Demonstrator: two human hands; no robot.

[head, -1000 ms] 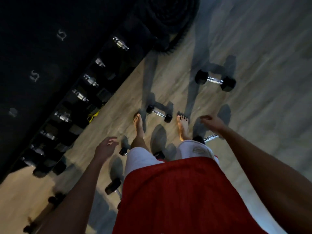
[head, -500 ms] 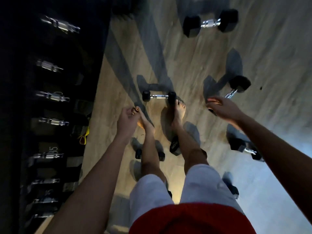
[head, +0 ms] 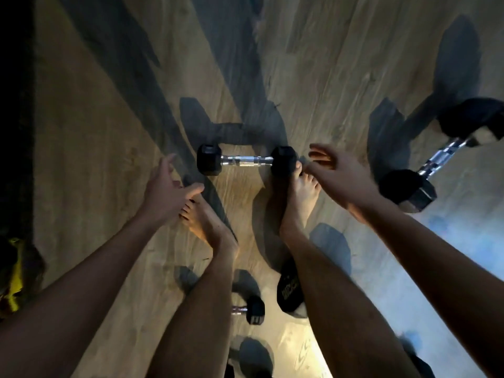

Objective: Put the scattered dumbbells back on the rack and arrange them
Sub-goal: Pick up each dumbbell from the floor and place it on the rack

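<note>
A small black hex dumbbell with a chrome handle lies crosswise on the wood floor just past my bare toes. My left hand hangs open a little left of and below its left head, touching nothing. My right hand is open just right of its right head, fingers spread, also empty. A bigger black dumbbell lies tilted at the right edge. Behind my legs sit another small dumbbell and a large black head, both partly hidden. The rack is out of sight apart from darkness at the left.
My two bare feet stand on the wooden floor, the right toes touching the small dumbbell's right head. A yellow strap shows at the dark left edge. Long shadows cross the floor.
The view has dropped closer to the floor as I bend down. Both hands have moved down towards the small dumbbell, one on each side. The rack has slid out of view on the left.
</note>
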